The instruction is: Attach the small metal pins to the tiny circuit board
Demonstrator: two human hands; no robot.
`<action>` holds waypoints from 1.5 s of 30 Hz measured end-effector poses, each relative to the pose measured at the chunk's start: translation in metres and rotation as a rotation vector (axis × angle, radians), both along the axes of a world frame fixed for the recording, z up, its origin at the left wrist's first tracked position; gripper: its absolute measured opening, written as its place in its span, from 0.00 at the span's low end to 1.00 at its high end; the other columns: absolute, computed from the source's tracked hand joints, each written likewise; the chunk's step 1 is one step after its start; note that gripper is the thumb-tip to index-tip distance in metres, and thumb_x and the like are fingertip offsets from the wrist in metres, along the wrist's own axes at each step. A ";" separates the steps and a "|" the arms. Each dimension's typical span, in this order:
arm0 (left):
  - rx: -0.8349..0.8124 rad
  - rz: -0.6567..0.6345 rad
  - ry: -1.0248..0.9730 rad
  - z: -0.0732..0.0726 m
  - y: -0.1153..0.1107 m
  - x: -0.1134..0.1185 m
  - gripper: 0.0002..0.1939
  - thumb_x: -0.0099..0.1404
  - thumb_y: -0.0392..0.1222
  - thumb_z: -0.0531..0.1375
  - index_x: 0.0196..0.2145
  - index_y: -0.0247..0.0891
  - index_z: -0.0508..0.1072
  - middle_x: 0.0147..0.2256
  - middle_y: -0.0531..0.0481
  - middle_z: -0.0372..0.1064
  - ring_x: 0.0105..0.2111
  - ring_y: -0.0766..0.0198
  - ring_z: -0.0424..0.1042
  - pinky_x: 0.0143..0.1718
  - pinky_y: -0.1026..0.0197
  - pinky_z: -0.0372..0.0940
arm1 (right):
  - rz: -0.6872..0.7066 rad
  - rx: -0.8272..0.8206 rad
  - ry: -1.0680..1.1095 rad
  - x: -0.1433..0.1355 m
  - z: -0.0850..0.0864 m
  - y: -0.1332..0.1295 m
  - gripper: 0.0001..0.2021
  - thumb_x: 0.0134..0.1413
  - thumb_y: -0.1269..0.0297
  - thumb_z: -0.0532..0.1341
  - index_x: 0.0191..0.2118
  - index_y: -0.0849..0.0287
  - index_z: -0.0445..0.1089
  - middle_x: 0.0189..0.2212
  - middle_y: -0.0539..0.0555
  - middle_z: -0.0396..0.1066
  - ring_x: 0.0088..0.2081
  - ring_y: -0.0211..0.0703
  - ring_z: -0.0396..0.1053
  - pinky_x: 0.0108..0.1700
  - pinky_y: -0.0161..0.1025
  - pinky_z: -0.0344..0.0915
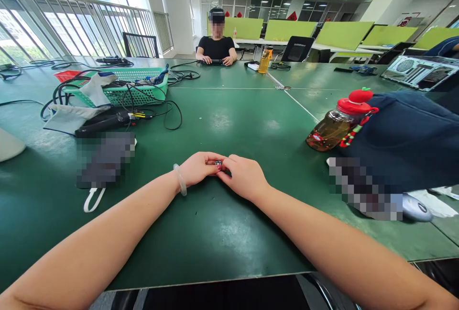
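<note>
Near the middle of the green table, a small dark object with light marks shows between my two hands. My left hand, with a pale bangle at the wrist, pinches it between thumb and fingers. From the right, my right hand meets it with thumb and fingertips, closed against the same object. The fingers cover most of it, so its exact shape is hard to make out.
A green basket with cables and cloths stands back left, a blurred phone before it. At right are a red-lidded bottle, a dark blue bag and a mouse. A person sits opposite.
</note>
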State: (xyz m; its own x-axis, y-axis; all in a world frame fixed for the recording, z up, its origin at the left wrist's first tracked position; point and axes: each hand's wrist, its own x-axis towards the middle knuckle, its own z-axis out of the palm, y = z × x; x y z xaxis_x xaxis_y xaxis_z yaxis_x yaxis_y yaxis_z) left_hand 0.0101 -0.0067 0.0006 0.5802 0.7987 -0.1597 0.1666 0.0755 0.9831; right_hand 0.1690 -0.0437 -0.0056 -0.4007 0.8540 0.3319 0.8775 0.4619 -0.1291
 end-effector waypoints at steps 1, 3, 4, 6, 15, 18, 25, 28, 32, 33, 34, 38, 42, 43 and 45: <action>0.012 0.001 0.017 0.000 0.001 -0.001 0.17 0.53 0.39 0.61 0.42 0.33 0.72 0.36 0.46 0.74 0.37 0.63 0.72 0.45 0.56 0.64 | 0.007 -0.004 0.002 0.000 0.000 0.000 0.11 0.55 0.56 0.54 0.32 0.57 0.69 0.29 0.51 0.68 0.29 0.37 0.66 0.27 0.35 0.54; 0.097 0.033 0.092 0.000 0.005 -0.006 0.16 0.54 0.38 0.59 0.41 0.34 0.72 0.36 0.47 0.74 0.36 0.62 0.72 0.45 0.56 0.65 | 0.010 -0.029 0.040 0.002 0.000 0.002 0.11 0.54 0.55 0.55 0.33 0.56 0.69 0.30 0.50 0.69 0.30 0.37 0.66 0.28 0.34 0.54; 0.179 0.073 0.167 0.002 0.008 -0.012 0.15 0.54 0.38 0.59 0.41 0.35 0.72 0.37 0.47 0.74 0.37 0.62 0.72 0.45 0.56 0.65 | 0.003 -0.045 0.074 0.004 0.000 0.003 0.10 0.54 0.55 0.56 0.33 0.55 0.69 0.29 0.50 0.69 0.30 0.36 0.65 0.28 0.34 0.55; 0.420 0.224 0.419 0.007 0.017 -0.027 0.13 0.55 0.37 0.57 0.39 0.38 0.73 0.36 0.47 0.74 0.37 0.59 0.72 0.45 0.56 0.63 | -0.023 -0.080 0.158 0.010 0.000 0.006 0.10 0.54 0.55 0.56 0.33 0.55 0.69 0.29 0.49 0.69 0.29 0.35 0.65 0.28 0.33 0.55; 0.655 0.517 1.388 0.020 0.051 -0.105 0.15 0.54 0.33 0.54 0.39 0.34 0.75 0.42 0.35 0.68 0.39 0.47 0.70 0.39 0.53 0.62 | -0.077 -0.156 0.380 0.027 0.001 0.016 0.11 0.55 0.58 0.53 0.29 0.55 0.69 0.25 0.48 0.69 0.27 0.35 0.63 0.28 0.33 0.55; 0.583 0.509 1.462 0.019 0.053 -0.111 0.15 0.53 0.34 0.55 0.39 0.34 0.75 0.41 0.34 0.70 0.39 0.46 0.70 0.38 0.53 0.63 | -0.079 -0.162 0.400 0.027 -0.001 0.017 0.11 0.54 0.59 0.53 0.29 0.56 0.69 0.25 0.48 0.69 0.28 0.35 0.63 0.29 0.33 0.56; 0.571 0.679 1.277 0.022 0.052 -0.109 0.14 0.52 0.41 0.58 0.36 0.38 0.76 0.36 0.39 0.73 0.38 0.46 0.70 0.38 0.52 0.62 | -0.089 -0.213 0.430 0.028 -0.003 0.019 0.11 0.54 0.60 0.52 0.29 0.57 0.70 0.25 0.49 0.70 0.27 0.35 0.63 0.29 0.33 0.56; 0.541 0.788 1.069 0.018 0.054 -0.107 0.15 0.55 0.43 0.55 0.39 0.41 0.76 0.32 0.44 0.74 0.34 0.53 0.70 0.37 0.56 0.62 | -0.082 -0.255 0.456 0.028 -0.003 0.020 0.11 0.53 0.61 0.53 0.30 0.57 0.70 0.26 0.49 0.70 0.27 0.35 0.64 0.29 0.33 0.57; 0.434 0.843 0.742 0.005 0.060 -0.105 0.18 0.57 0.43 0.53 0.43 0.37 0.74 0.31 0.46 0.73 0.30 0.59 0.69 0.32 0.60 0.61 | -0.004 -0.317 0.479 0.027 -0.005 0.020 0.09 0.53 0.62 0.54 0.30 0.56 0.70 0.26 0.48 0.70 0.27 0.34 0.63 0.31 0.32 0.58; 0.420 0.831 0.700 0.002 0.061 -0.103 0.18 0.57 0.43 0.53 0.43 0.36 0.74 0.32 0.46 0.73 0.30 0.60 0.69 0.32 0.61 0.60 | 0.015 -0.326 0.476 0.026 -0.006 0.021 0.09 0.53 0.62 0.54 0.30 0.56 0.70 0.26 0.48 0.70 0.27 0.34 0.63 0.31 0.32 0.58; 0.414 0.809 0.663 -0.001 0.061 -0.099 0.19 0.57 0.43 0.54 0.44 0.36 0.73 0.32 0.46 0.73 0.31 0.61 0.69 0.32 0.62 0.60 | 0.031 -0.333 0.469 0.025 -0.006 0.021 0.08 0.52 0.63 0.55 0.31 0.56 0.70 0.25 0.48 0.69 0.27 0.33 0.63 0.30 0.32 0.58; 0.347 0.576 0.310 -0.004 0.045 -0.060 0.20 0.55 0.45 0.57 0.43 0.34 0.73 0.35 0.46 0.73 0.35 0.62 0.69 0.37 0.63 0.61 | 0.065 -0.346 0.412 0.024 -0.008 0.023 0.05 0.49 0.64 0.58 0.32 0.56 0.71 0.24 0.47 0.67 0.27 0.34 0.62 0.30 0.33 0.57; 0.223 0.302 0.053 0.011 0.007 -0.011 0.19 0.53 0.46 0.60 0.42 0.34 0.73 0.36 0.44 0.72 0.36 0.63 0.68 0.40 0.61 0.61 | 0.079 -0.338 0.383 0.024 -0.009 0.025 0.06 0.47 0.66 0.61 0.34 0.56 0.71 0.25 0.47 0.67 0.28 0.34 0.62 0.32 0.33 0.58; 0.214 0.273 0.021 0.016 -0.002 -0.004 0.19 0.53 0.46 0.60 0.41 0.34 0.73 0.36 0.45 0.72 0.37 0.63 0.68 0.41 0.60 0.61 | 0.080 -0.335 0.382 0.024 -0.009 0.025 0.07 0.47 0.67 0.62 0.35 0.56 0.71 0.26 0.47 0.67 0.28 0.34 0.61 0.33 0.33 0.58; 0.219 0.237 0.008 0.022 -0.013 0.005 0.18 0.54 0.46 0.60 0.41 0.35 0.73 0.37 0.45 0.72 0.38 0.63 0.68 0.43 0.59 0.61 | 0.082 -0.332 0.376 0.024 -0.010 0.026 0.07 0.47 0.68 0.62 0.35 0.56 0.71 0.27 0.48 0.67 0.28 0.34 0.61 0.33 0.33 0.58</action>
